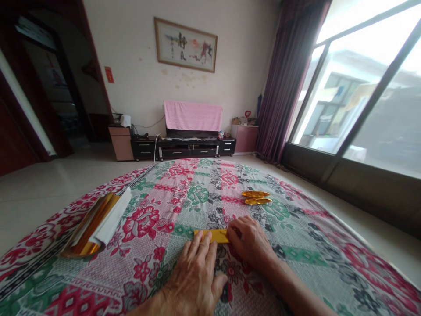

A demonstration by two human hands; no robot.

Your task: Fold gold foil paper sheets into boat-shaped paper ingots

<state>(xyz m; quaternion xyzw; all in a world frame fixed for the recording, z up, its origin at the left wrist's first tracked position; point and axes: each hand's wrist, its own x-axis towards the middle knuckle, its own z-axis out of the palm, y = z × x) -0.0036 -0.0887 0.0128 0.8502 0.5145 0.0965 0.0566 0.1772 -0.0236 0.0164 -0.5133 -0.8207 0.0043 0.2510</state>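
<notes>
A narrow strip of folded gold paper (219, 236) lies flat on the flowered cloth in front of me. My left hand (199, 263) rests on its left part, fingers stretched out and pressing down. At the strip's right end is my right hand (248, 239), its fingers curled and closed on the paper; the thumb is mostly hidden. Beyond my right hand lie two folded gold paper boat shapes (256, 194), side by side and pointed at the ends. To the left, a stack of gold and white paper sheets (95, 228) sits slightly curled.
The patterned tablecloth (197, 175) covers a round-edged table. Past it stand a low black TV cabinet (187, 151) and a television under a pink cloth (194, 115). Purple curtains (283, 79) and a large window (362, 96) are on the right; a dark doorway (62, 87) is on the left.
</notes>
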